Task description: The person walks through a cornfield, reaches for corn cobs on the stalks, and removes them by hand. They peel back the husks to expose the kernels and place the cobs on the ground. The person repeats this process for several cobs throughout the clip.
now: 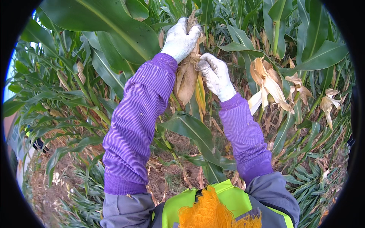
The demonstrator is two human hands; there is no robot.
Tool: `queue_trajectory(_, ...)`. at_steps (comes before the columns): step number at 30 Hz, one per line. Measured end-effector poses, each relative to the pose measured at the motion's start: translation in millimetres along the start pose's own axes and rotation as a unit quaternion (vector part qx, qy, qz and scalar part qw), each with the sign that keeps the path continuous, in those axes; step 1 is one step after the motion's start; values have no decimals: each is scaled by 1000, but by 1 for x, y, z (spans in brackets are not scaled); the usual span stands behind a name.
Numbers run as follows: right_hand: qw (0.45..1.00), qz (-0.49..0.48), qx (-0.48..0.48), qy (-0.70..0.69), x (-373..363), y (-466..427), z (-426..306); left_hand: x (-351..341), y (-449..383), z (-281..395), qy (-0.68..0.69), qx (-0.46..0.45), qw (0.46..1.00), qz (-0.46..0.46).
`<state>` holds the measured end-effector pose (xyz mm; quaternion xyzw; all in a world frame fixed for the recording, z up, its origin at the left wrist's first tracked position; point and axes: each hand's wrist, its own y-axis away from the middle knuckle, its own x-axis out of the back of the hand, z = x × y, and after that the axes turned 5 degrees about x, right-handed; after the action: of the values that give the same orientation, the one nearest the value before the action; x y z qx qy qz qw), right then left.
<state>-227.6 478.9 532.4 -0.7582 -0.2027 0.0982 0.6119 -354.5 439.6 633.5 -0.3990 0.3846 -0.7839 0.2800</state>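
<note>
My left hand (pixel 182 38), in a soiled white knit glove, is wrapped around the upper part of a dry corn ear in its husk. A brown husk tip (pixel 192 21) pokes out above the fist. Below the fist hangs a tan, dry corn husk (pixel 186 81), pointing downward. My right hand (pixel 215 74), gloved the same way, sits just right of and lower than the left. Its fingers are curled against the husk's edge and seem to pinch it; the exact contact is partly hidden. A yellowed leaf (pixel 200 92) hangs beside the husk.
Opened, pale husks (pixel 269 82) hang from a stalk to the right, with another peeled husk (pixel 330 104) farther out. A broad green corn leaf (pixel 114 25) arches at upper left. Cut stalks (pixel 309 182) lie at lower right. Part of a person (pixel 40 144) shows at far left.
</note>
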Motion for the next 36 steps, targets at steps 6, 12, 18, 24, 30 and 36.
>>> queue_trajectory(6, 951, -221, 68, 204, -23, 156, -20, -1, -3, -3, -14, -16, 1000, 23)
queue_trajectory(12, 938, -242, 40, 245, -45, 195, -8, -11, 0, 4, -9, -41, 999, 34)
queue_trajectory(18, 934, -292, 12, 205, -29, 183, -10, -10, -14, 11, -132, -27, 986, 97)
queue_trajectory(24, 939, -251, -229, 50, 44, 103, -23, -27, -22, 11, -176, -121, 964, 156)
queue_trajectory(30, 977, 53, -198, -60, 52, 9, -5, -33, -18, 20, -78, -111, 971, 195)
queue_trajectory(36, 987, 44, -154, -27, 26, -25, -2, -37, -14, 25, 30, -90, 963, 252)
